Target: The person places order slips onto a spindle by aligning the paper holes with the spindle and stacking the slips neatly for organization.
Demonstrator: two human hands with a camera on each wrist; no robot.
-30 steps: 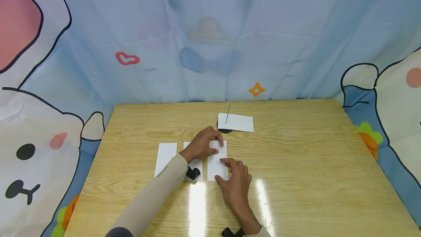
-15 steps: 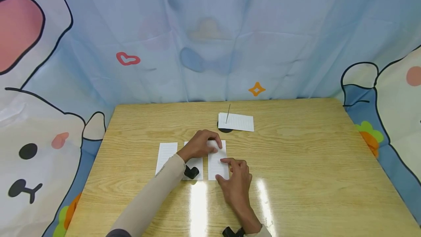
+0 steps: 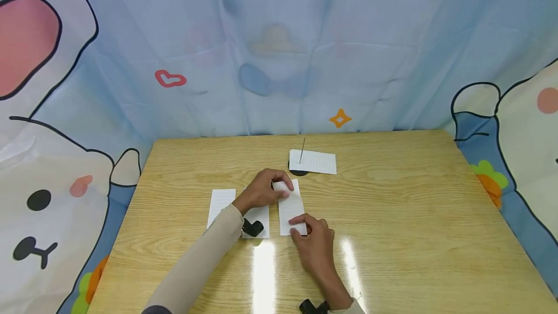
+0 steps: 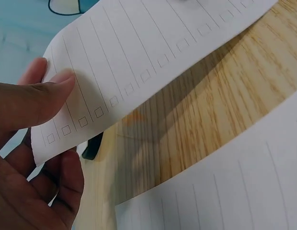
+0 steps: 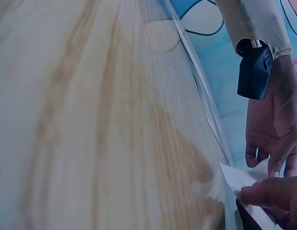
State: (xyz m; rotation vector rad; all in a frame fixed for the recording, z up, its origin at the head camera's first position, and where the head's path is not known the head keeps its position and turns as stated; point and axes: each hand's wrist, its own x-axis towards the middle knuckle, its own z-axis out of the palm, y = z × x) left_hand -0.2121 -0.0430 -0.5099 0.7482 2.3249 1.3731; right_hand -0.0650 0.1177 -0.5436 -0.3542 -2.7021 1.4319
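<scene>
A white lined paper slip with a column of small checkboxes (image 4: 139, 57) is held between both hands, its edge raised off the wooden table in the left wrist view. My left hand (image 3: 263, 189) pinches the far end, thumb on top and fingers underneath. At the near right corner, my right hand (image 3: 316, 243) pinches the same slip (image 3: 291, 207) between thumb and fingers. The right wrist view shows that corner (image 5: 239, 177) bent up under the thumb. Two more lined slips lie to the left: one (image 3: 221, 202) fully left, another (image 3: 260, 217) partly hidden by my left hand and wrist camera.
Behind the hands, a thin upright spike (image 3: 302, 147) on a round black base (image 3: 299, 173) runs through a lined slip (image 3: 318, 162). The wooden table (image 3: 414, 207) extends right. A blue patterned curtain (image 3: 279, 62) hangs along its back edge.
The slip between the hands has come up off the table, shifted slightly away and turned a little. My right finger and thumb have closed together on its near corner.
</scene>
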